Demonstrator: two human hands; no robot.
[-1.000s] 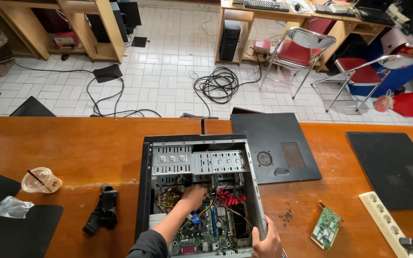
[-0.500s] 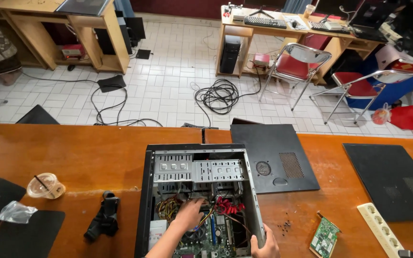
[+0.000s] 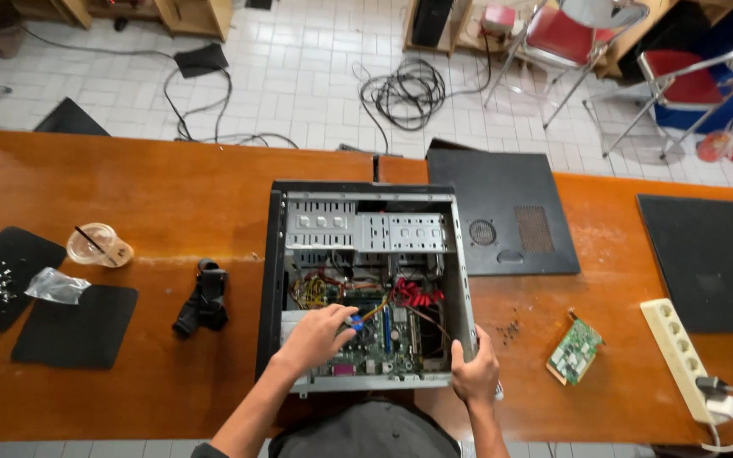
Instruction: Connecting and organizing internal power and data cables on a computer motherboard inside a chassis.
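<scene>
Inside, my left hand (image 3: 314, 333) reaches down onto the motherboard (image 3: 375, 339) of the opened computer case (image 3: 366, 288), fingers curled around a small blue part (image 3: 355, 321) near the bundle of coloured wires (image 3: 320, 290); whether the fingertips actually pinch it or only rest on it I cannot tell. My right hand (image 3: 474, 371) clamps the near right corner of the case, thumb on the inner side of the metal wall and fingers wrapped outside, which looks to be there to keep the box from sliding while the other hand works. The case lies flat on its side on the long wooden table (image 3: 154, 195), open face up, its drive cage (image 3: 366, 231) at the far end and red cables (image 3: 417, 293) just right of the board's middle. Its removed side panel (image 3: 502, 212) lies flat just beside it to the right, out of the way. Farther right sit a loose green circuit card (image 3: 576, 349), a scatter of small screws (image 3: 511, 326) and a white power strip (image 3: 680, 356). To the left lie a black handheld tool (image 3: 203, 298), a plastic cup with a straw (image 3: 99, 246) and dark mats (image 3: 74, 326). Beyond the table, cables (image 3: 405, 85) coil on the tiled floor (image 3: 299, 76) near red folding chairs (image 3: 570, 34).
</scene>
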